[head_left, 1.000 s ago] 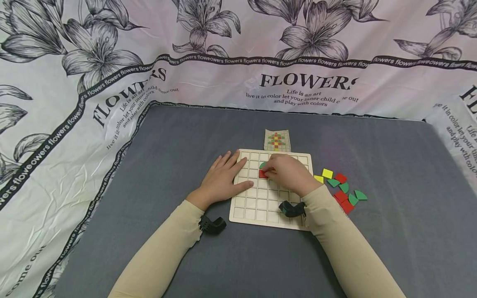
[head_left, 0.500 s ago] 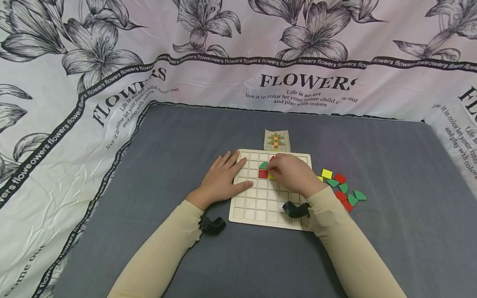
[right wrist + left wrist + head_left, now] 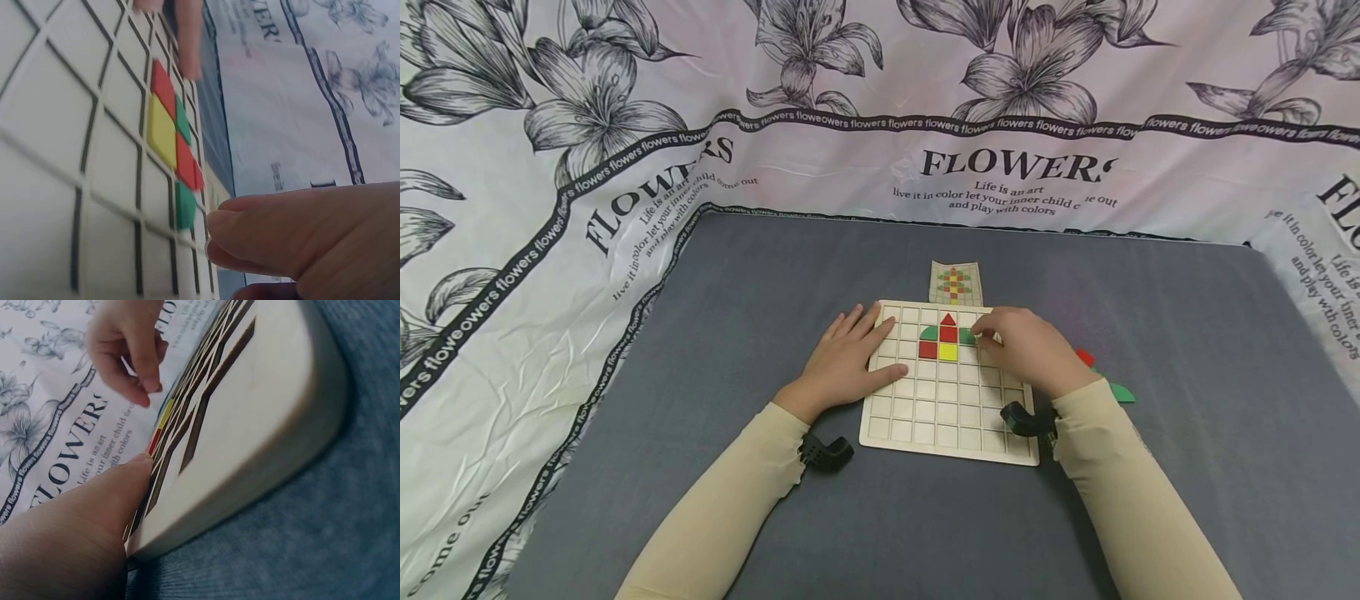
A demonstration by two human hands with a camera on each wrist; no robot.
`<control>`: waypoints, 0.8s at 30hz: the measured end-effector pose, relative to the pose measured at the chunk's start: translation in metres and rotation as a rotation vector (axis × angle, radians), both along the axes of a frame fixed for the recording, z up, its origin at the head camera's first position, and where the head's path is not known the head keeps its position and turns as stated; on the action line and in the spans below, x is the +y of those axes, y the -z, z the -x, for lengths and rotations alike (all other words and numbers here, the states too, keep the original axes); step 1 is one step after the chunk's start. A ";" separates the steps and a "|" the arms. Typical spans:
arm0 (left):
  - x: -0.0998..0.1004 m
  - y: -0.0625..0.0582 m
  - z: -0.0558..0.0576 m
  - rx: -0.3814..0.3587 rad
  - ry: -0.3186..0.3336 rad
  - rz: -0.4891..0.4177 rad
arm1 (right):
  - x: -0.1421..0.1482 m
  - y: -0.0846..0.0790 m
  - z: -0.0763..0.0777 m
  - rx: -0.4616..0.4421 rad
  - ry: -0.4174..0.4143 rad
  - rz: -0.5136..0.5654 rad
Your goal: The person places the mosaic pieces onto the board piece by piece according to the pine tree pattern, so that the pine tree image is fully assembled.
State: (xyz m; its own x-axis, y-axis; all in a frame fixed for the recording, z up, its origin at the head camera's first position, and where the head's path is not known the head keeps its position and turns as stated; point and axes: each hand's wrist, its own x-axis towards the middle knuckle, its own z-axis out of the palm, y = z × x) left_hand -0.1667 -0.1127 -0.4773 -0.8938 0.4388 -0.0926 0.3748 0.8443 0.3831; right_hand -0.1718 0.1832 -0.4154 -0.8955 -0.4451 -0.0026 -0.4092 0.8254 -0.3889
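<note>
My left hand point(image 3: 846, 362) lies spread on the left edge of a wooden grid board point(image 3: 925, 412), its thumb on the squares. Over the board's right part is my right hand point(image 3: 1026, 350), fingers loosely bent, nothing visible between them. Just left of its fingertips sits a green curved-edge piece point(image 3: 966, 336). A red triangle point(image 3: 949, 320) tops the middle column, above a red square point(image 3: 948, 335) and a yellow square point(image 3: 948, 352). To their left are another green curved piece point(image 3: 929, 333) and a red square point(image 3: 928, 351). In the right wrist view, the fingertips point(image 3: 219, 228) appear apart from the pieces.
A small pattern card point(image 3: 955, 285) lies against the board's far edge. Loose pieces lie right of the board, mostly hidden by my right arm; a red one point(image 3: 1085, 357) and a green one point(image 3: 1122, 392) show. Flower-printed sheeting point(image 3: 820, 167) borders the grey table point(image 3: 790, 267).
My right hand has moved right, off the yellow square, uncovering the yellow and red squares, the red triangle and the right green piece. My left hand stays put.
</note>
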 end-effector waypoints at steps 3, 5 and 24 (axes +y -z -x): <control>-0.001 0.001 0.000 0.004 0.000 -0.002 | 0.010 -0.003 -0.002 -0.005 0.017 -0.002; -0.001 0.001 0.001 0.007 0.000 -0.001 | 0.016 -0.004 -0.003 -0.009 0.027 0.000; 0.000 0.000 0.000 0.002 0.002 -0.006 | 0.078 -0.003 -0.015 -0.026 0.122 -0.014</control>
State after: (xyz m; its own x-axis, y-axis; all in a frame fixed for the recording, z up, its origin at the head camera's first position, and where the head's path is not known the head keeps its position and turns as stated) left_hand -0.1667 -0.1129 -0.4771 -0.8932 0.4410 -0.0883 0.3772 0.8414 0.3870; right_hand -0.1573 0.2612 -0.4125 -0.9424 -0.3330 -0.0325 -0.2955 0.8739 -0.3859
